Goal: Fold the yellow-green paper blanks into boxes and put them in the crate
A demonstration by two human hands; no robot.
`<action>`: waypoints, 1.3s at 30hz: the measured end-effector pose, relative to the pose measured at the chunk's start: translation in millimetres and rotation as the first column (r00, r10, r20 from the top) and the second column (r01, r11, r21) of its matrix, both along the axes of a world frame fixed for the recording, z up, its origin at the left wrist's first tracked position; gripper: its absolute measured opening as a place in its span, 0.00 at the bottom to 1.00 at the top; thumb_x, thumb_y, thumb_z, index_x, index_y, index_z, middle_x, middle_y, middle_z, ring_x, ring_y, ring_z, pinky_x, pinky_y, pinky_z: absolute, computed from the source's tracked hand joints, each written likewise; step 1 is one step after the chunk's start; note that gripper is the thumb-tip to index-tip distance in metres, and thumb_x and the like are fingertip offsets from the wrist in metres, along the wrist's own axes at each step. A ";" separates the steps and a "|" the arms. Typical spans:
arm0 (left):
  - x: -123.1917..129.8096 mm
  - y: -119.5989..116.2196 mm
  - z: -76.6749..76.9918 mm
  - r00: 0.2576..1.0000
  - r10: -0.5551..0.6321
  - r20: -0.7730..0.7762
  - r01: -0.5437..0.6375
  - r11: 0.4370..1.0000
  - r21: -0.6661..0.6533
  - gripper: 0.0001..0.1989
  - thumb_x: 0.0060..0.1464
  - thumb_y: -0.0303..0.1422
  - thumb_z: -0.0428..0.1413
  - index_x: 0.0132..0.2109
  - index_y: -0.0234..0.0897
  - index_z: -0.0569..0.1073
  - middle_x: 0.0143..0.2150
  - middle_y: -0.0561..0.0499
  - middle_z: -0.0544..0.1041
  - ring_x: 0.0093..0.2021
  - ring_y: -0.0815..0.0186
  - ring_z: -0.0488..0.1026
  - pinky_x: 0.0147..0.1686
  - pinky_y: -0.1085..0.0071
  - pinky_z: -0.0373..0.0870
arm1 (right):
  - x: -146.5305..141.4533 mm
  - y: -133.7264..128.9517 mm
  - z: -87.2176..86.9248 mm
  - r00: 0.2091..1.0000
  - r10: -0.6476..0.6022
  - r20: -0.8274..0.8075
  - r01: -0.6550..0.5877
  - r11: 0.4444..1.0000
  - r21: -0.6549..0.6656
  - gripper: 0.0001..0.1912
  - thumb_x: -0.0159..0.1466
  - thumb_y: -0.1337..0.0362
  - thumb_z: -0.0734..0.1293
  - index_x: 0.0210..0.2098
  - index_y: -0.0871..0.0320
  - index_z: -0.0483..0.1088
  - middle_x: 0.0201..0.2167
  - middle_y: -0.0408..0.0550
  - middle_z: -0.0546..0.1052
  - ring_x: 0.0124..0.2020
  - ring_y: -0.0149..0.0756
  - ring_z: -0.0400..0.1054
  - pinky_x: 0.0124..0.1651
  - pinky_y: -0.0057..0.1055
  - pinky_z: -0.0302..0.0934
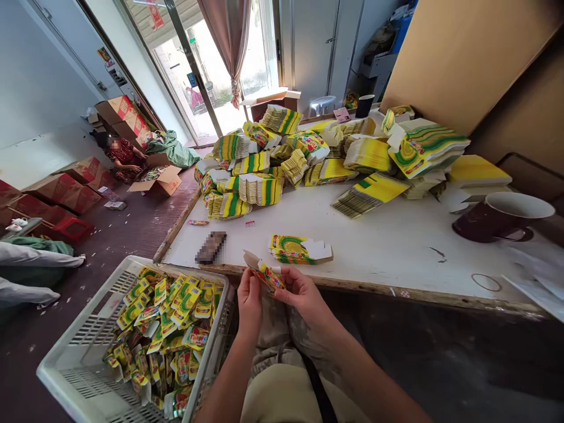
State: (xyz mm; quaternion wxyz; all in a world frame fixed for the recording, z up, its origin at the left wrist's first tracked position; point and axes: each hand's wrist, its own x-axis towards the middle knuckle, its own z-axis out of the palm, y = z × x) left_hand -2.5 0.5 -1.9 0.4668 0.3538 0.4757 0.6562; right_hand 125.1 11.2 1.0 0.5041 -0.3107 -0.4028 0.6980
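Above my lap, at the table's front edge, a small printed carton point(269, 276) is held between both hands, its flap sticking up at the left end. My left hand point(249, 296) pinches the carton's left end. On its right end close the thumb and fingers of my right hand point(302, 294). Just beyond the hands, a short stack of flat yellow and green cartons point(293, 249) lies on the white table point(379, 235). To the left stands a pale plastic basket point(83, 335) holding many small yellow cartons point(185, 299).
Bundles of flat cartons point(259, 188) are heaped across the table's back. A dark mug point(480, 220) stands at the right, near a rubber band point(486, 282). A blurred dark object point(211, 247) lies left. Beyond, a person point(126, 158) sits by an open box point(161, 182).
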 end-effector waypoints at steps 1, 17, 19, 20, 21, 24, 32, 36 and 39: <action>0.7 0.7 0.8 1.000 -0.003 -0.002 0.003 1.000 0.003 0.23 0.51 0.52 0.63 0.42 0.36 0.77 0.37 0.49 0.78 0.39 0.64 0.74 0.42 0.71 0.70 | 1.5 0.7 0.4 1.000 -0.007 -0.023 0.006 1.000 -0.012 0.21 0.50 0.57 0.79 0.40 0.53 0.72 0.34 0.42 0.77 0.37 0.36 0.69 0.42 0.33 0.64; -36.1 0.7 23.4 0.986 -0.077 -0.145 0.085 0.995 0.048 0.21 0.53 0.49 0.63 0.44 0.37 0.80 0.42 0.46 0.82 0.44 0.60 0.78 0.48 0.65 0.72 | 37.9 9.7 8.6 0.765 -0.390 0.512 0.034 0.819 0.573 0.10 0.66 0.59 0.67 0.32 0.54 0.79 0.27 0.47 0.76 0.30 0.38 0.69 0.34 0.33 0.64; -47.7 -5.4 41.0 0.951 -0.128 -0.282 0.161 0.982 0.095 0.29 0.54 0.53 0.60 0.55 0.38 0.76 0.50 0.41 0.80 0.52 0.54 0.76 0.55 0.61 0.70 | 44.4 7.1 15.2 0.680 -0.504 0.532 0.015 0.735 0.678 0.09 0.67 0.62 0.66 0.37 0.53 0.80 0.31 0.49 0.77 0.34 0.40 0.70 0.38 0.36 0.66; -52.0 -8.4 50.0 0.911 -0.162 -0.380 0.215 0.972 0.099 0.33 0.53 0.54 0.60 0.60 0.39 0.73 0.55 0.39 0.77 0.57 0.52 0.73 0.58 0.59 0.67 | 45.1 5.0 18.4 0.632 -0.560 0.536 -0.010 0.685 0.728 0.10 0.68 0.63 0.65 0.39 0.52 0.80 0.33 0.49 0.78 0.37 0.41 0.70 0.41 0.38 0.66; -54.8 -10.9 58.1 0.848 -0.204 -0.490 0.273 0.959 0.074 0.37 0.50 0.53 0.63 0.62 0.40 0.71 0.59 0.38 0.75 0.61 0.49 0.70 0.61 0.57 0.65 | 44.2 2.2 21.5 0.591 -0.603 0.535 -0.053 0.633 0.772 0.11 0.68 0.64 0.64 0.40 0.51 0.80 0.34 0.49 0.78 0.38 0.42 0.70 0.44 0.41 0.66; -53.2 -13.5 70.6 0.568 -0.377 -0.731 0.411 0.900 -0.145 0.48 0.35 0.45 0.73 0.64 0.43 0.68 0.64 0.40 0.70 0.65 0.45 0.65 0.64 0.52 0.60 | 34.7 -8.3 28.7 0.577 -0.637 0.511 -0.213 0.487 0.847 0.13 0.69 0.67 0.63 0.42 0.46 0.79 0.34 0.45 0.79 0.41 0.41 0.70 0.60 0.50 0.59; -23.4 -10.0 43.8 0.471 -0.346 -0.811 0.310 0.926 -0.215 0.34 0.44 0.37 0.68 0.59 0.42 0.67 0.47 0.46 0.79 0.45 0.54 0.77 0.46 0.60 0.73 | 20.6 -13.7 14.6 0.816 -0.462 0.348 0.275 0.839 0.470 0.31 0.64 0.51 0.68 0.64 0.51 0.62 0.66 0.56 0.65 0.67 0.54 0.58 0.67 0.56 0.54; -11.7 -13.3 33.3 0.485 -0.322 -0.813 0.414 0.903 -0.111 0.40 0.46 0.34 0.67 0.64 0.45 0.60 0.56 0.44 0.75 0.51 0.54 0.76 0.51 0.59 0.72 | 14.6 -6.6 7.1 0.998 0.046 0.036 -0.045 0.998 -0.033 0.27 0.61 0.46 0.70 0.54 0.54 0.73 0.52 0.56 0.79 0.53 0.52 0.73 0.57 0.50 0.68; -8.1 -13.1 26.9 0.497 -0.259 -0.828 0.453 0.891 -0.006 0.34 0.49 0.33 0.64 0.62 0.44 0.62 0.57 0.43 0.73 0.53 0.55 0.74 0.52 0.61 0.71 | 12.5 -1.8 2.5 0.984 0.150 -0.091 -0.158 0.984 -0.080 0.29 0.57 0.45 0.74 0.52 0.53 0.75 0.50 0.54 0.80 0.52 0.52 0.75 0.57 0.50 0.68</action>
